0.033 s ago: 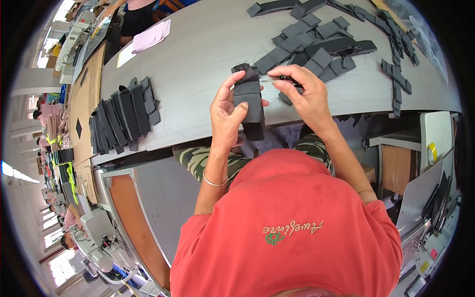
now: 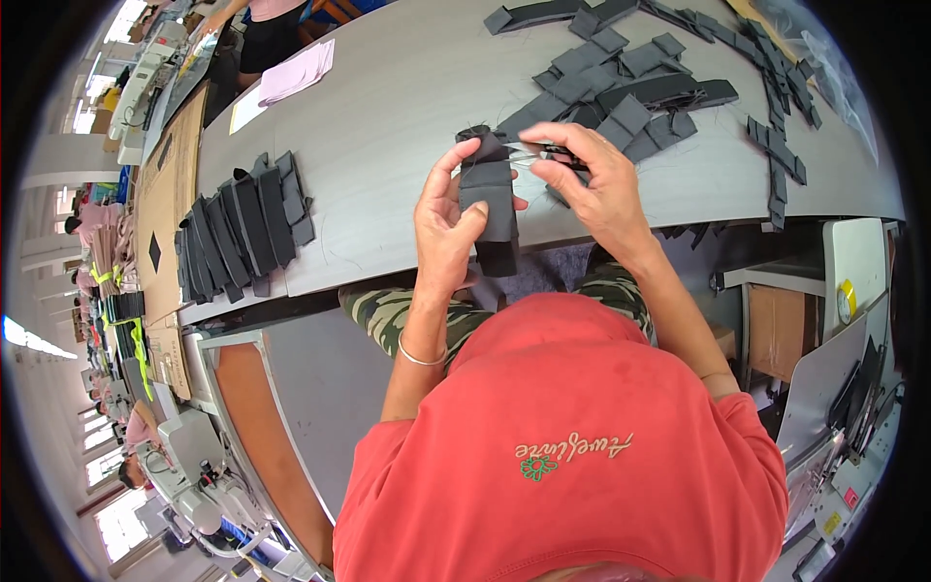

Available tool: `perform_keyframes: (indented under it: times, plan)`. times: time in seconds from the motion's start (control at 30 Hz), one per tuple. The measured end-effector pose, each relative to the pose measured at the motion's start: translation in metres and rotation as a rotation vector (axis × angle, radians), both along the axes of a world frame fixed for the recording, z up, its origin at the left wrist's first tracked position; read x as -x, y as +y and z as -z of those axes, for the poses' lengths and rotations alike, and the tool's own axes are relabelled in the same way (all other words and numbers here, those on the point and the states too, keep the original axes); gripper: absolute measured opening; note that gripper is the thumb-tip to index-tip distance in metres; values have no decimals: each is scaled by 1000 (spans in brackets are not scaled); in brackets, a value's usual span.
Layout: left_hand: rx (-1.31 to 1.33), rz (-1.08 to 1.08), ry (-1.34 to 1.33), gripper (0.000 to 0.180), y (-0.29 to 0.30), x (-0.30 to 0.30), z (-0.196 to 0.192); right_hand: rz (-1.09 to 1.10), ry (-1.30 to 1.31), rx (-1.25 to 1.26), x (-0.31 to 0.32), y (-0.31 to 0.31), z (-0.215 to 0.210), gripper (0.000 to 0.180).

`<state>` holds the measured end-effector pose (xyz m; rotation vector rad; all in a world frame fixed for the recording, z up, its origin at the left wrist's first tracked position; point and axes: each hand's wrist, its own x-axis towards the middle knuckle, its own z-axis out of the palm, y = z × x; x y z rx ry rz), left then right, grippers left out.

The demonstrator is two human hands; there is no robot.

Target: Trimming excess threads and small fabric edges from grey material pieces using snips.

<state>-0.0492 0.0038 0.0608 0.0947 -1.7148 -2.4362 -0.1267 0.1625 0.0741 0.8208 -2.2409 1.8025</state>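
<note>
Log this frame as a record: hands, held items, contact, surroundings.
left hand: fingers grip a dark fabric piece, thumb on its face
right hand: fingers hold a small metal-bladed tool, likely snips
contact: blades at the piece's upper right edge; touching or not, cannot tell
surface: grey table
table, left: row of dark strips, side by side, overlapping
table, beyond right hand: loose heap of dark pieces
table, far left: pink sheets
</note>
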Motion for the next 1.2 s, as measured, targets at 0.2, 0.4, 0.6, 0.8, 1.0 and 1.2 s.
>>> perform_keyframes:
  times: [0.2, 0.4, 0.6, 0.8, 1.0, 1.2]
  plan:
    - [200, 58, -8, 89, 14, -3, -8, -60, -74, -24, 16, -10, 10, 15]
    - [307, 58, -42, 80, 4, 0, -10, -183, -420, 402, 34, -14, 10, 8]
    - [369, -7, -113, 39, -2, 10, 1, -269, -758, 464, 33, -12, 11, 5]
    - [222, -212, -170, 15, -5, 17, 13, -400, -434, 456, 23, -10, 5, 4]
    - [25, -251, -132, 14, 0, 17, 11, -418, -354, 46, 15, -8, 10, 2]
    - [69, -250, -169, 17, 1, 16, 4, -344, -367, 88, 15, -13, 9, 8]
